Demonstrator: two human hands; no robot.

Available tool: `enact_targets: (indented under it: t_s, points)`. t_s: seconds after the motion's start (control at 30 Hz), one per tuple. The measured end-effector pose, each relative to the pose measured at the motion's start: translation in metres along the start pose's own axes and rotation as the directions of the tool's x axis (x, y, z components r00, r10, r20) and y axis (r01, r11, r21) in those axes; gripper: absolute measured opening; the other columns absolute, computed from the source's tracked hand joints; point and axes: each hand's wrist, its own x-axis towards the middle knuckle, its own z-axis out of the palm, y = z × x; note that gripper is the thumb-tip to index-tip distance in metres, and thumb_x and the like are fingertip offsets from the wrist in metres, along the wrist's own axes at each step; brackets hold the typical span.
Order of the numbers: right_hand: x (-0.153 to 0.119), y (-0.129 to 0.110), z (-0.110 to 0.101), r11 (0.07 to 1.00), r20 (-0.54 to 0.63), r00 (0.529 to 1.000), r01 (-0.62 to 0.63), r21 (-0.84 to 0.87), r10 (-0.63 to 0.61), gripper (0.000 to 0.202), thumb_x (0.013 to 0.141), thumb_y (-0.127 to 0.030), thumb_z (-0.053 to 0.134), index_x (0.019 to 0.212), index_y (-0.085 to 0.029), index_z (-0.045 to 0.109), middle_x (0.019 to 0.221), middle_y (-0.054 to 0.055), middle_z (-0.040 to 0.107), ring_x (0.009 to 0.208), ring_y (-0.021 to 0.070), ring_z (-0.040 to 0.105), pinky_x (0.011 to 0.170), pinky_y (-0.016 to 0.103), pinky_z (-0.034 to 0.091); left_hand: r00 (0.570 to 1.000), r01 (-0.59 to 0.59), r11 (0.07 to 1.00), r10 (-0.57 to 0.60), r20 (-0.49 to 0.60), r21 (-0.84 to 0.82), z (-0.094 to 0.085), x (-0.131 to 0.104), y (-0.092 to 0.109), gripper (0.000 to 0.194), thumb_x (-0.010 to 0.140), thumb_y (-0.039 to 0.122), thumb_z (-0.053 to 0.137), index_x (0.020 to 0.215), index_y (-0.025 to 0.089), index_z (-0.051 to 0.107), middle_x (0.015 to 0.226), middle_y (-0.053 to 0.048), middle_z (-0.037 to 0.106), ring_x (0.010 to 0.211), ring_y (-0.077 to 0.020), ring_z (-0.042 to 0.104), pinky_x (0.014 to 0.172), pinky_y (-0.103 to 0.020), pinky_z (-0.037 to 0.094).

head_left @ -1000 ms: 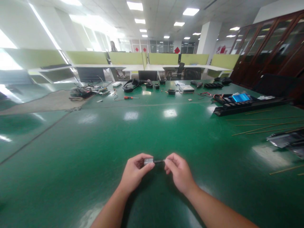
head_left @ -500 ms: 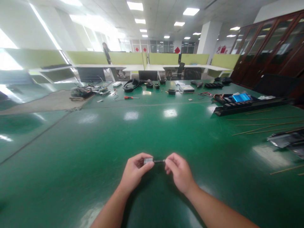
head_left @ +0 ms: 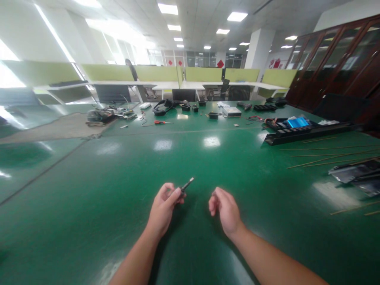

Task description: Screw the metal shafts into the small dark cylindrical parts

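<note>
My left hand (head_left: 162,208) is closed round a small cylinder with a thin dark shaft (head_left: 186,185). The shaft points up and to the right, and its tip is pale. Most of the cylinder's body is hidden by my fingers. A short way to the right, my right hand (head_left: 227,211) hovers over the green table (head_left: 124,225) with thumb and fingers curled together. Whether anything small sits between those fingers is hidden. The two hands are apart, and the shaft's tip touches neither the table nor my right hand.
Farther back lie an orange-handled screwdriver (head_left: 160,122), a black headset (head_left: 163,106), small black boxes (head_left: 213,115) and a white box (head_left: 232,111). Thin rods (head_left: 320,155) and a long black tray (head_left: 285,137) lie at right. A pile of parts (head_left: 101,115) is at left.
My right hand has let go of the shaft's end and is now apart from it. My left hand has tilted the piece, so the shaft, level before, slants upward.
</note>
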Motion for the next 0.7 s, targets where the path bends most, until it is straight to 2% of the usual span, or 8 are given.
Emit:
enact_targets:
  t_s: [0.17,0.23,0.33,0.43,0.5,0.6,0.7]
  points:
    - [0.001,0.0,0.003,0.999,0.037,0.999,0.027,-0.041,-0.026,0.05,0.089,-0.063,0.054,0.065,-0.018,0.055,0.05,-0.001,0.055,0.042,0.0114,0.045,0.042,0.024,0.035,0.999,-0.015,0.991,0.011,-0.035,-0.131,-0.003,0.003,0.003,0.049,0.07,0.037,0.082,0.066,0.019,0.036,0.069,0.001,0.062,0.069,-0.0138,0.061,0.063,-0.022,0.046]
    - [0.001,-0.001,0.004,0.998,0.046,0.998,0.037,-0.054,-0.035,0.05,0.089,-0.062,0.053,0.065,-0.018,0.055,0.05,-0.001,0.055,0.042,0.0112,0.045,0.042,0.024,0.035,0.998,-0.018,0.989,0.01,-0.055,-0.144,-0.003,0.004,0.002,0.051,0.065,0.033,0.086,0.065,0.018,0.037,0.073,-0.001,0.066,0.078,-0.0152,0.064,0.068,-0.021,0.048]
    - [0.001,-0.003,0.004,0.996,0.053,0.998,0.048,-0.074,-0.044,0.05,0.09,-0.061,0.052,0.064,-0.018,0.054,0.05,-0.001,0.055,0.042,0.0108,0.045,0.043,0.023,0.035,0.996,-0.011,0.992,0.0,-0.087,-0.127,-0.001,0.004,0.002,0.045,0.06,0.029,0.09,0.083,0.017,0.053,0.093,-0.007,0.073,0.087,-0.0174,0.069,0.076,-0.024,0.052]
    - [0.003,-0.003,0.005,0.996,0.058,0.997,0.051,-0.074,-0.047,0.05,0.09,-0.061,0.051,0.063,-0.019,0.053,0.05,-0.001,0.054,0.042,0.0106,0.045,0.042,0.023,0.034,0.992,-0.01,0.997,0.0,-0.128,-0.076,0.001,-0.001,0.008,0.066,0.058,0.028,0.092,0.11,0.017,0.054,0.108,-0.011,0.073,0.087,-0.0199,0.071,0.079,-0.029,0.055]
    - [0.004,-0.003,0.006,0.996,0.072,0.996,0.053,-0.067,-0.048,0.05,0.089,-0.061,0.051,0.063,-0.019,0.052,0.049,-0.002,0.053,0.041,0.0108,0.044,0.042,0.023,0.034,0.986,-0.019,0.999,0.013,-0.165,-0.034,-0.002,-0.01,0.018,0.07,0.057,0.028,0.093,0.114,0.018,0.053,0.108,-0.011,0.073,0.091,-0.0213,0.072,0.082,-0.03,0.056]
    - [0.005,-0.002,0.006,0.996,0.095,0.994,0.059,-0.061,-0.053,0.049,0.089,-0.061,0.051,0.064,-0.019,0.052,0.049,-0.002,0.053,0.041,0.0109,0.044,0.042,0.023,0.035,0.973,-0.033,0.997,0.048,-0.227,0.071,-0.02,-0.033,0.041,0.071,0.055,0.031,0.095,0.113,0.019,0.056,0.107,-0.009,0.073,0.1,-0.0235,0.071,0.094,-0.034,0.054]
    - [0.006,-0.001,0.006,0.996,0.115,0.992,0.063,-0.065,-0.055,0.049,0.089,-0.061,0.051,0.064,-0.02,0.052,0.049,-0.003,0.053,0.041,0.0107,0.044,0.042,0.023,0.034,0.925,0.0,0.936,0.135,-0.357,0.352,-0.061,-0.064,0.063,0.073,0.051,0.043,0.094,0.111,0.022,0.06,0.107,-0.009,0.074,0.105,-0.0288,0.069,0.1,-0.042,0.052]
